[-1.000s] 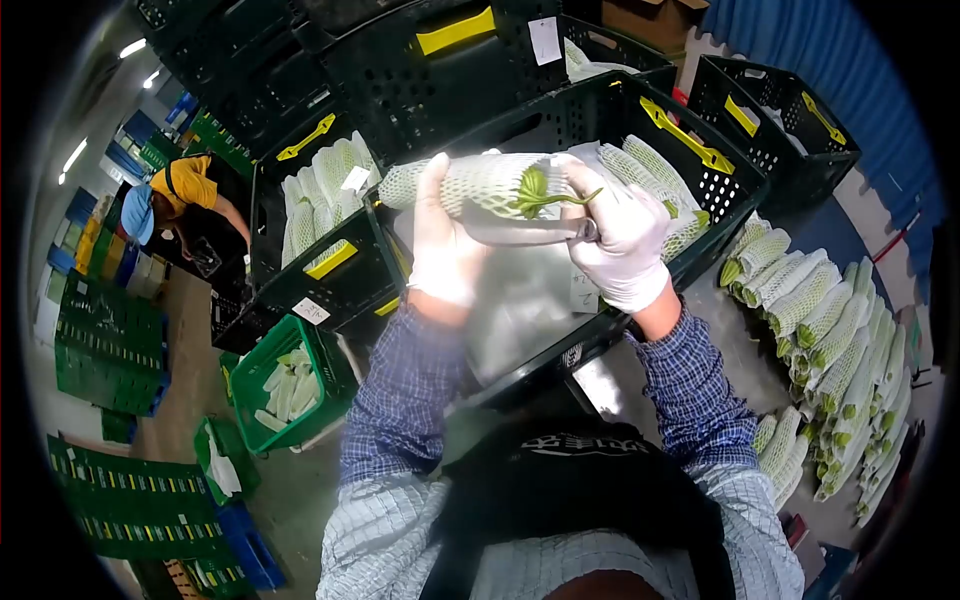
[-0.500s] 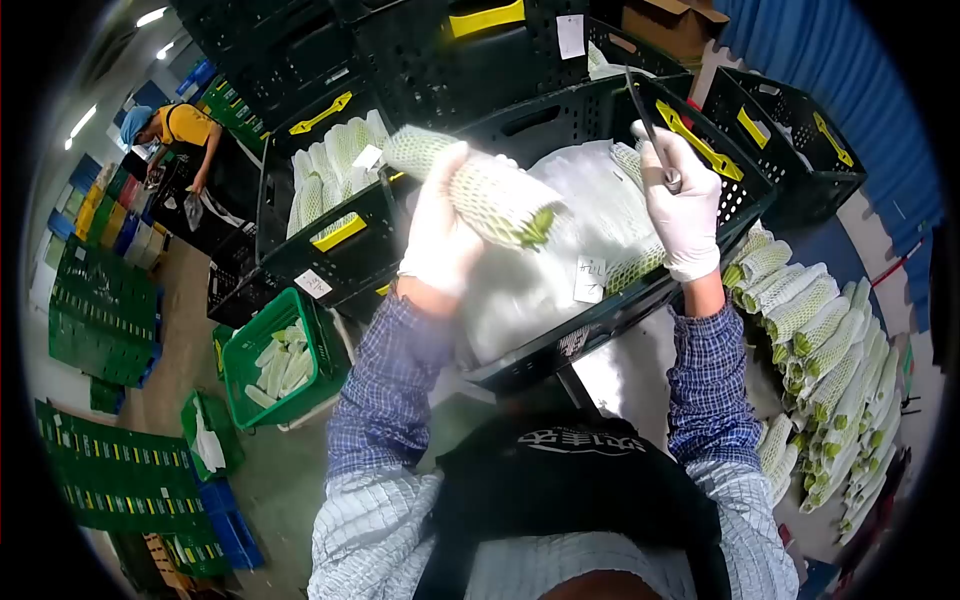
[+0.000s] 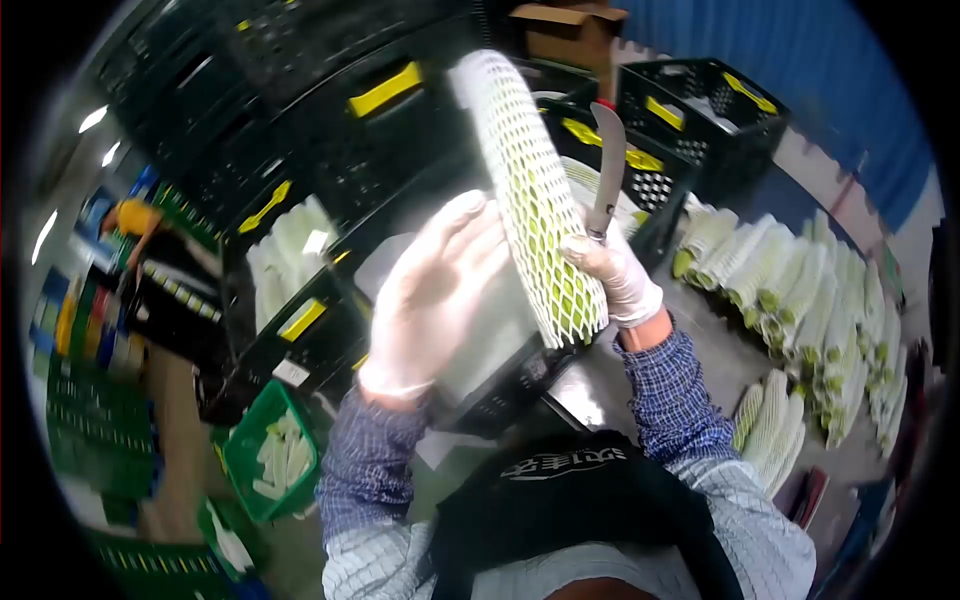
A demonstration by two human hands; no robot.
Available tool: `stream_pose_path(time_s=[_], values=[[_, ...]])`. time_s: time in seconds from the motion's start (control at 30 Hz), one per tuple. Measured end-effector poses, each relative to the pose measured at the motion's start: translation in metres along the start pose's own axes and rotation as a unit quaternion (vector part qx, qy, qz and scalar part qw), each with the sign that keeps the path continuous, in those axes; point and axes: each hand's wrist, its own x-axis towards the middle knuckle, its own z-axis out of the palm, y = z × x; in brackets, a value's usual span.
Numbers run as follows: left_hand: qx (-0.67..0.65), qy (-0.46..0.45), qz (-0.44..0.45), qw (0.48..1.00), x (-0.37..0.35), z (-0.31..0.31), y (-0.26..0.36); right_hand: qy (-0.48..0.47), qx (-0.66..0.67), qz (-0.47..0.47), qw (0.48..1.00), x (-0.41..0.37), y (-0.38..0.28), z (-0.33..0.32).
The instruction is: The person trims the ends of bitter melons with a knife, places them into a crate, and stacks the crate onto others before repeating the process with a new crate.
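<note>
A long green vegetable in a white foam net sleeve stands nearly upright in front of me. My right hand is closed around a knife, its curved blade pointing up, and also grips the lower part of the vegetable. To the left, my left hand is open, fingers stretched and palm facing the sleeve, its fingertips right beside the net. Both hands wear white gloves. Below them is a dark crate with clear plastic lining, largely hidden by my hands.
Net-sleeved vegetables lie in rows on the right. A crate with more stands left. A green basket holds pale pieces. Stacked dark crates rise ahead. Another person bends at the far left.
The sleeved vegetable has passed from my left hand to my right and turned upright. My left hand has opened. The knife has moved left with my right hand, and the view has shifted.
</note>
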Motion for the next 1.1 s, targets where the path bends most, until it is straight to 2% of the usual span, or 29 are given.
stream_pose_path(time_s=[0.07, 0.13, 0.2, 0.27, 0.37, 0.43, 0.5, 0.53, 0.57, 0.6, 0.63, 0.67, 0.73, 0.8, 0.87, 0.93, 1.0, 1.03, 1.07, 1.1], values=[[0.165, -0.027, 0.035, 0.985, 0.002, -0.005, 0.0, 0.043, -0.002, -0.008, 0.999, -0.02, -0.006, -0.007], [0.316, -0.01, 0.028, 0.948, 0.007, -0.006, 0.002, 0.103, -0.106, -0.021, 0.989, -0.045, -0.014, -0.014], [0.325, -0.02, -0.004, 0.946, 0.013, -0.026, -0.001, 0.094, -0.224, -0.047, 0.969, -0.078, -0.009, -0.046], [0.375, -0.01, -0.037, 0.926, 0.011, -0.033, 0.005, 0.139, -0.296, -0.055, 0.944, -0.123, -0.014, -0.053], [0.366, -0.038, -0.074, 0.927, 0.023, -0.066, 0.007, 0.275, -0.335, -0.018, 0.901, -0.194, -0.024, -0.06], [0.365, -0.069, -0.1, 0.923, 0.037, -0.074, -0.006, 0.348, -0.308, -0.009, 0.885, -0.245, -0.04, -0.067], [0.354, -0.077, -0.117, 0.925, 0.035, -0.079, -0.011, 0.474, -0.369, 0.056, 0.797, -0.301, -0.054, -0.054], [0.358, -0.077, -0.125, 0.922, 0.039, -0.08, -0.018, 0.503, -0.463, 0.04, 0.728, -0.336, -0.051, -0.071], [0.35, -0.089, -0.137, 0.922, 0.044, -0.084, -0.024, 0.538, -0.398, 0.051, 0.742, -0.35, -0.068, -0.054], [0.345, -0.098, -0.147, 0.922, 0.047, -0.087, -0.028, 0.542, -0.507, 0.041, 0.669, -0.378, -0.069, -0.068], [0.339, -0.106, -0.155, 0.922, 0.049, -0.091, -0.03, 0.575, -0.52, 0.097, 0.624, -0.387, -0.081, -0.055], [0.329, -0.115, -0.17, 0.922, 0.051, -0.091, -0.029, 0.597, -0.541, 0.081, 0.588, -0.413, -0.076, -0.069], [0.354, -0.108, -0.16, 0.915, 0.051, -0.086, -0.03, 0.64, -0.599, 0.27, 0.398, -0.445, -0.085, -0.079], [0.339, -0.092, -0.172, 0.92, 0.05, -0.077, -0.035, 0.626, -0.609, 0.376, 0.31, -0.466, -0.086, -0.096], [0.342, -0.05, -0.176, 0.922, 0.049, -0.076, -0.036, 0.603, -0.634, 0.395, 0.28, -0.473, -0.081, -0.106], [0.368, -0.037, -0.165, 0.914, 0.049, -0.074, -0.039, 0.578, -0.631, 0.435, 0.278, -0.476, -0.076, -0.115], [0.368, -0.002, -0.19, 0.91, 0.05, -0.069, -0.038, 0.542, -0.67, 0.437, 0.259, -0.499, -0.065, -0.128], [0.353, -0.009, -0.193, 0.916, 0.046, -0.061, -0.036, 0.557, -0.689, 0.371, 0.28, -0.492, -0.066, -0.12], [0.346, 0.027, -0.169, 0.923, 0.045, -0.053, -0.038, 0.584, -0.694, 0.276, 0.316, -0.511, -0.062, -0.133], [0.376, 0.007, -0.199, 0.905, 0.05, -0.054, -0.031, 0.588, -0.682, 0.306, 0.31, -0.49, -0.075, -0.123]])
